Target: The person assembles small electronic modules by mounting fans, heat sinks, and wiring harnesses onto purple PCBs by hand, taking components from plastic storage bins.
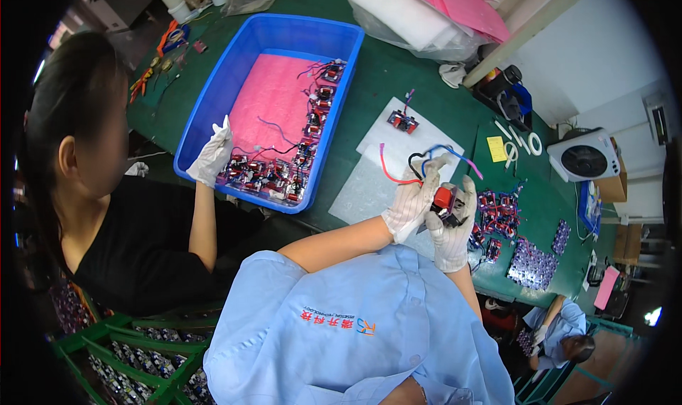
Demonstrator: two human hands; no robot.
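Both white-gloved hands meet just above the near edge of the green work table [398,71], with open mat beyond. Her left hand [410,204] and right hand [455,227] are closed around a small red-and-black wired module [445,200]. Beside them, a co-worker's gloved hand [212,156] grips the blue plastic bin [213,99].

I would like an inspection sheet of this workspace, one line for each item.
Surface: green table mat, white foam sheets on it.
Job's things: small red-and-black wound component held in both hands.
Clutter: finished components, scissors, small white fan.
Grippers: left hand and right hand, white-gloved, both gripping.
Cables: red, blue, black wire leads above the component.
Surroundings: co-worker's gloved hand on blue plastic bin.
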